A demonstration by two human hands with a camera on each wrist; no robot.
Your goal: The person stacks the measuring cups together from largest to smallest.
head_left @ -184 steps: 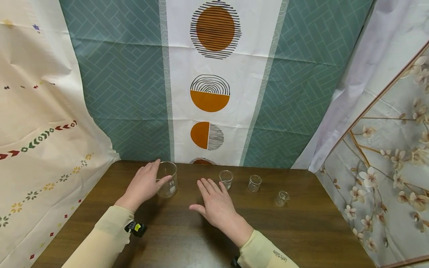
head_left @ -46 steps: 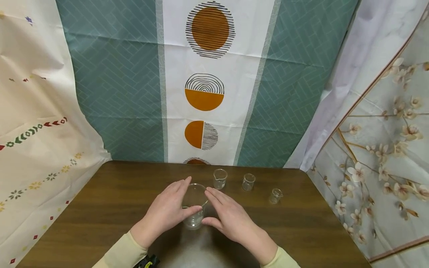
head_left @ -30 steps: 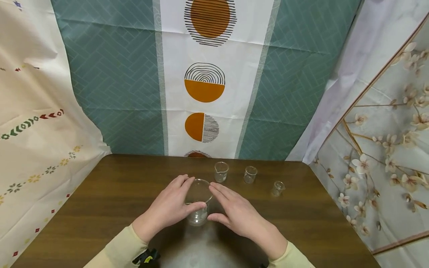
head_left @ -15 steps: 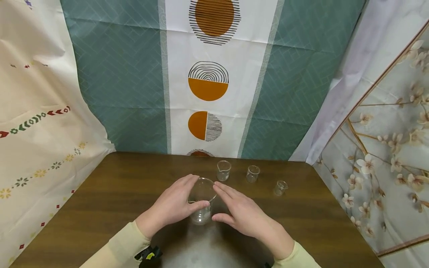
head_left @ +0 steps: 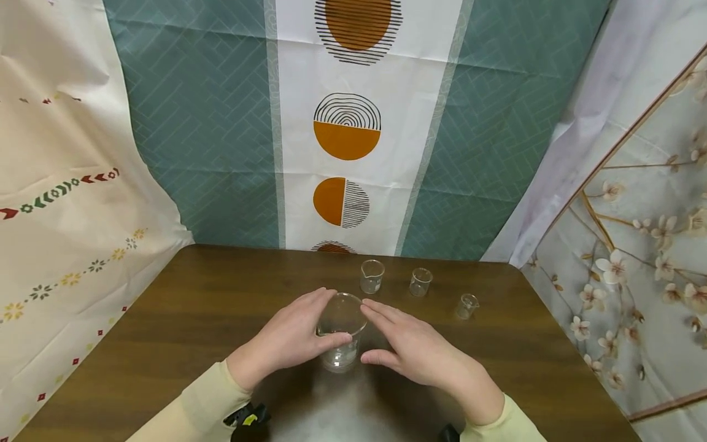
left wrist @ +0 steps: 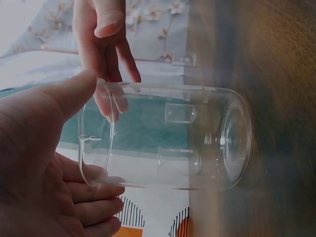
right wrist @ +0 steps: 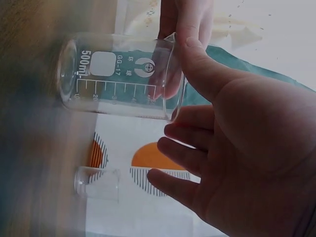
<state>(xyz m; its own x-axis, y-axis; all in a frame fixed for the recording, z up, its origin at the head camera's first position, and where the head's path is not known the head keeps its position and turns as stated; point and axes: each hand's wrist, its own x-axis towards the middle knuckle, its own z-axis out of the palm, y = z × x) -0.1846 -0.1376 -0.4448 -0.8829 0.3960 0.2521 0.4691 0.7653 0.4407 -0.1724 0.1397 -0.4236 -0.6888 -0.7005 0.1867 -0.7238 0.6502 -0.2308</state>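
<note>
A large clear glass beaker [head_left: 340,344], marked 500ml in the right wrist view, is upright near the table's middle. My left hand [head_left: 289,334] holds it from the left, thumb across its near side, fingers along the far left by the rim. On the other side, my right hand [head_left: 420,344] has straight fingers, with fingertips at the rim and thumb near the wall. In the left wrist view the beaker [left wrist: 148,133] is seen side-on, between both hands. I cannot tell whether its base touches the table.
Three smaller glass beakers stand in a row at the back right: a medium one [head_left: 372,277], a smaller one [head_left: 420,282] and the smallest [head_left: 466,306]. The brown wooden table [head_left: 138,344] ends at a patterned curtain [head_left: 221,153] behind.
Since the oldest frame, the large beaker has come from the back left to the middle, with my left hand on it. My right hand has joined its right side. Lately there is little movement.
</note>
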